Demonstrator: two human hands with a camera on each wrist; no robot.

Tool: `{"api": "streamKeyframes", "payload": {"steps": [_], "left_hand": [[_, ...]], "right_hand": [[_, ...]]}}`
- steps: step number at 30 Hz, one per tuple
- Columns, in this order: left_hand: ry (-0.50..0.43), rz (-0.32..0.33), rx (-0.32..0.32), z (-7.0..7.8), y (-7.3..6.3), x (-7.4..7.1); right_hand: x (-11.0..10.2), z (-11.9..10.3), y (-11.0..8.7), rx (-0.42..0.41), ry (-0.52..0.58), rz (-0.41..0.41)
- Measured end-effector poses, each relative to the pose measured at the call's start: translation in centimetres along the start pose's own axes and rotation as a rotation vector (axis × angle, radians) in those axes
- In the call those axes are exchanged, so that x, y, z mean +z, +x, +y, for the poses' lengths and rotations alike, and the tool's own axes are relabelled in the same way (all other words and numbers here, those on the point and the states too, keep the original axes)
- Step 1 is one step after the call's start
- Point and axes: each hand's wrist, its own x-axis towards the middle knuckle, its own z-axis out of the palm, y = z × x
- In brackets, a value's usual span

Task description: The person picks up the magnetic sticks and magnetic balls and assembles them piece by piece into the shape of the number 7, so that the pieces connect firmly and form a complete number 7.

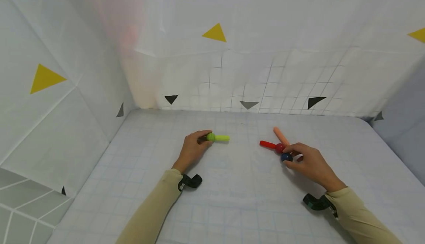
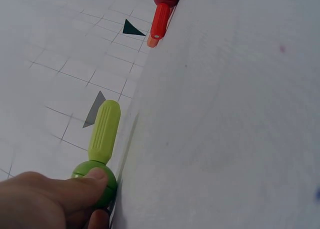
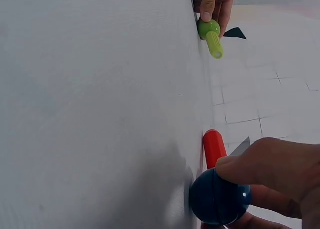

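Note:
In the head view my left hand (image 1: 193,149) pinches the round head of a green toy maraca (image 1: 221,138), whose ribbed handle points right. The left wrist view shows the thumb on the ball of this green maraca (image 2: 104,131). On the right, my right hand (image 1: 311,164) holds a dark blue ball (image 1: 286,157) between thumb and fingers; a seam runs round the blue ball (image 3: 212,199) in the right wrist view. Against it lies a red maraca (image 1: 267,144), handle to the left. An orange handle (image 1: 280,135) extends behind; its other end is hidden.
The white gridded tabletop (image 1: 239,185) meets a white sheet wall (image 1: 285,26) at the back and another wall (image 1: 59,118) at the left. Yellow and dark triangles mark the walls. A wrist camera (image 1: 190,181) sits on the left sleeve, another (image 1: 318,202) on the right.

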Motion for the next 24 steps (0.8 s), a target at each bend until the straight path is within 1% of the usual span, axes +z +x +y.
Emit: {"api": "streamKeyframes", "payload": {"steps": [4,8,18,24], "left_hand": [[0.001,-0.002,-0.008,0.01,-0.03,0.02],[0.006,-0.001,-0.001,0.07,-0.06,-0.04],[0.008,0.005,0.014,0.03,-0.02,-0.05],[0.007,0.006,0.011,-0.04,-0.02,-0.02]], "right_hand": [[-0.12,-0.03,-0.03,0.015,0.006,-0.022],[-0.12,0.25,-0.07,0.019,0.012,-0.032],[-0.36,0.17,-0.05,0.023,0.031,-0.042],[-0.51,0.06,-0.04,0.043,0.034,-0.044]]}}
